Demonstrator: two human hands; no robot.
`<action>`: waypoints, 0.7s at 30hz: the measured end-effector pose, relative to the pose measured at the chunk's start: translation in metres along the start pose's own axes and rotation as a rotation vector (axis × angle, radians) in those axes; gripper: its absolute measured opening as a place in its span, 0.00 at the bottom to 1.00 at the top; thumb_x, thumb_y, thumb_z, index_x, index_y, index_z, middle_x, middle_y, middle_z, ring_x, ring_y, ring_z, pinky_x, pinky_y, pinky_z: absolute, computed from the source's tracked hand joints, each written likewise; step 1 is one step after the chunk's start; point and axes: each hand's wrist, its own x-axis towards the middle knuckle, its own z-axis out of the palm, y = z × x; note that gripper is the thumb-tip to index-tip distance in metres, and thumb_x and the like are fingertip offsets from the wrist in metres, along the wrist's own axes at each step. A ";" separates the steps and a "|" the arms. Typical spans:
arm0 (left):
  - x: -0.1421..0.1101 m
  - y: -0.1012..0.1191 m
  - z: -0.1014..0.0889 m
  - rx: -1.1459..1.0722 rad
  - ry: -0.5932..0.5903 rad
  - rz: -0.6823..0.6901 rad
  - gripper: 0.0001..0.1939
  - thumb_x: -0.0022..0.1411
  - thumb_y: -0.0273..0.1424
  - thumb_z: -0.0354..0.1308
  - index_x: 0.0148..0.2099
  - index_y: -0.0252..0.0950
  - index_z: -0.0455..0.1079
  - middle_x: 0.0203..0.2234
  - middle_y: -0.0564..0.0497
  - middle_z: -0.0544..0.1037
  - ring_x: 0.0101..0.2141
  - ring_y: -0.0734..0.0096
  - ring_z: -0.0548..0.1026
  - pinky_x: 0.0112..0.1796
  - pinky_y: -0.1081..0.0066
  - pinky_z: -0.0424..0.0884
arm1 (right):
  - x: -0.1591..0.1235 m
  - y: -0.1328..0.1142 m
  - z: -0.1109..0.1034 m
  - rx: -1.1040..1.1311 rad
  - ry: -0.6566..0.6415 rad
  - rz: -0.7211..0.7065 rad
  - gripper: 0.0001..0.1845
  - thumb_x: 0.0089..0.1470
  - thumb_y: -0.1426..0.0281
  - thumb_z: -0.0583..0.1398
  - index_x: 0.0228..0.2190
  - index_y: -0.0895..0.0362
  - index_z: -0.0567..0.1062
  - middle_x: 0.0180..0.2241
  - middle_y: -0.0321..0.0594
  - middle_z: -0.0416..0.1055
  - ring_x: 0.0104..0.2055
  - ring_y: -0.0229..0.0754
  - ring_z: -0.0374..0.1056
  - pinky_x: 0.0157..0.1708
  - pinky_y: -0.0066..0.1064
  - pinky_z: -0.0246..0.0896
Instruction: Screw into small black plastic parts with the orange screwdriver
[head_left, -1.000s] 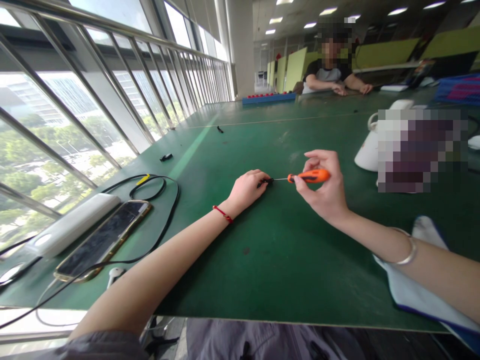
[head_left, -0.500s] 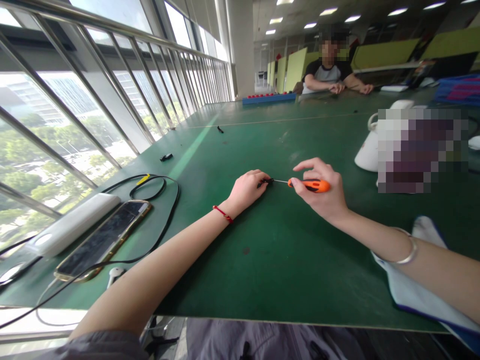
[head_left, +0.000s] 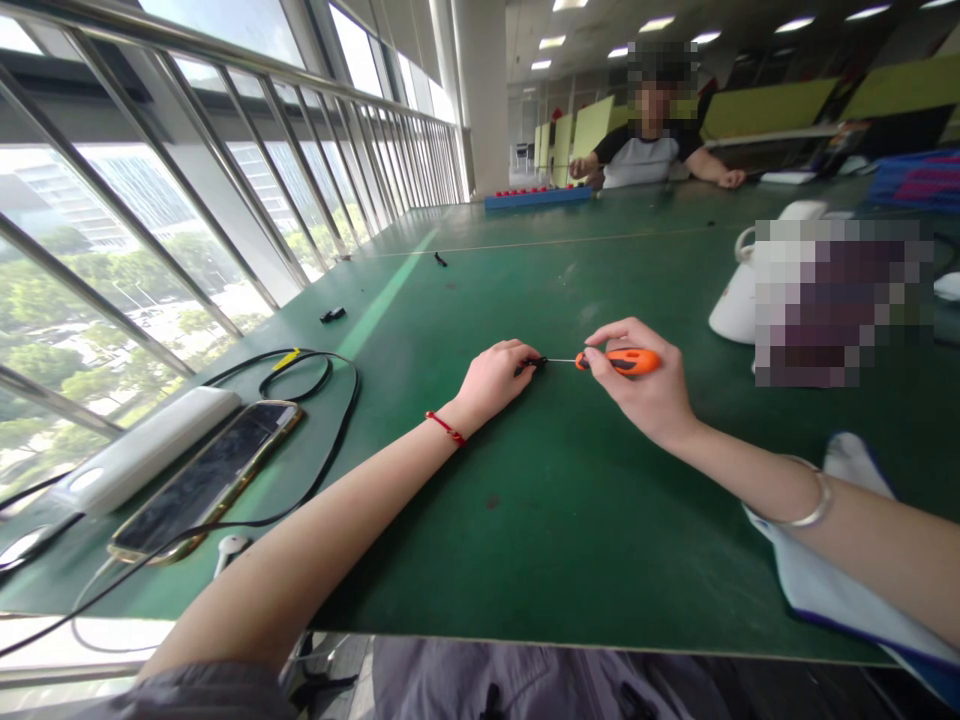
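Note:
My left hand (head_left: pixel 496 378) rests on the green table with its fingers closed around a small black part (head_left: pixel 531 364), mostly hidden by the fingers. My right hand (head_left: pixel 651 392) grips a screwdriver (head_left: pixel 630 361) by its orange and black handle, thumb and fingers around the front of it. The thin metal shaft lies nearly level and points left. Its tip meets the black part at my left fingertips; the exact contact is too small to make out.
On the left lie a phone (head_left: pixel 210 478), a white power-bank-like box (head_left: pixel 150 445), a black cable (head_left: pixel 352 400) and an earbud (head_left: pixel 231 548). A small black piece (head_left: pixel 332 314) lies farther off. At right are a white mug (head_left: pixel 735 305) and a cloth (head_left: pixel 817 575). Opposite sits a person (head_left: pixel 649 155).
My right fingers lifted, lowered, and closed again on the screwdriver handle, which has rolled. My left hand stays still. The person opposite has moved one hand toward the blue strip with red knobs.

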 end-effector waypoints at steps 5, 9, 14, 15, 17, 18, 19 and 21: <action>0.000 0.000 0.000 -0.003 -0.005 0.000 0.12 0.61 0.26 0.50 0.44 0.37 0.73 0.39 0.49 0.77 0.40 0.67 0.75 0.40 0.70 0.71 | 0.002 0.000 0.000 0.042 0.080 -0.076 0.19 0.43 0.70 0.63 0.40 0.53 0.67 0.25 0.31 0.66 0.27 0.39 0.65 0.36 0.36 0.63; 0.000 0.000 0.000 -0.005 0.005 0.010 0.12 0.61 0.26 0.51 0.44 0.36 0.74 0.39 0.49 0.77 0.40 0.67 0.75 0.40 0.70 0.71 | 0.001 -0.001 -0.001 -0.041 -0.014 -0.031 0.06 0.48 0.66 0.62 0.28 0.53 0.69 0.17 0.30 0.63 0.23 0.39 0.63 0.36 0.37 0.62; 0.000 0.000 0.000 0.007 0.002 0.000 0.13 0.62 0.27 0.50 0.44 0.37 0.74 0.39 0.49 0.77 0.39 0.67 0.75 0.40 0.70 0.71 | 0.000 0.000 0.001 -0.002 0.049 -0.066 0.13 0.46 0.70 0.61 0.37 0.52 0.68 0.30 0.36 0.70 0.31 0.41 0.67 0.34 0.35 0.63; 0.000 0.000 0.000 0.007 0.002 -0.001 0.12 0.62 0.27 0.50 0.44 0.37 0.74 0.39 0.49 0.77 0.39 0.67 0.75 0.40 0.70 0.71 | 0.000 0.000 0.001 0.006 0.071 -0.076 0.17 0.45 0.70 0.61 0.39 0.52 0.67 0.31 0.35 0.69 0.31 0.41 0.67 0.35 0.35 0.63; 0.000 0.000 0.000 0.005 0.003 0.002 0.12 0.62 0.27 0.50 0.44 0.37 0.74 0.39 0.49 0.77 0.39 0.67 0.75 0.40 0.70 0.71 | 0.001 0.000 0.001 0.006 0.049 -0.059 0.16 0.44 0.69 0.62 0.39 0.52 0.67 0.25 0.32 0.66 0.28 0.40 0.65 0.34 0.34 0.63; 0.000 0.000 0.000 0.004 0.003 0.003 0.12 0.62 0.27 0.50 0.44 0.36 0.74 0.39 0.48 0.77 0.39 0.67 0.75 0.40 0.70 0.71 | 0.001 0.000 0.000 0.000 0.012 -0.033 0.13 0.46 0.68 0.62 0.36 0.52 0.68 0.21 0.30 0.64 0.24 0.38 0.63 0.32 0.34 0.62; 0.000 0.000 0.000 0.003 0.002 0.004 0.12 0.62 0.27 0.50 0.44 0.36 0.74 0.39 0.48 0.77 0.38 0.66 0.75 0.40 0.69 0.71 | 0.001 -0.001 0.000 -0.007 -0.026 -0.008 0.08 0.47 0.67 0.61 0.33 0.53 0.69 0.18 0.29 0.62 0.22 0.37 0.61 0.30 0.33 0.61; 0.001 0.001 0.000 0.002 0.000 0.002 0.12 0.62 0.27 0.50 0.43 0.36 0.74 0.39 0.48 0.77 0.38 0.66 0.75 0.40 0.69 0.72 | 0.001 -0.002 0.000 -0.020 -0.058 0.019 0.05 0.49 0.66 0.60 0.28 0.53 0.69 0.16 0.29 0.61 0.21 0.37 0.60 0.29 0.32 0.60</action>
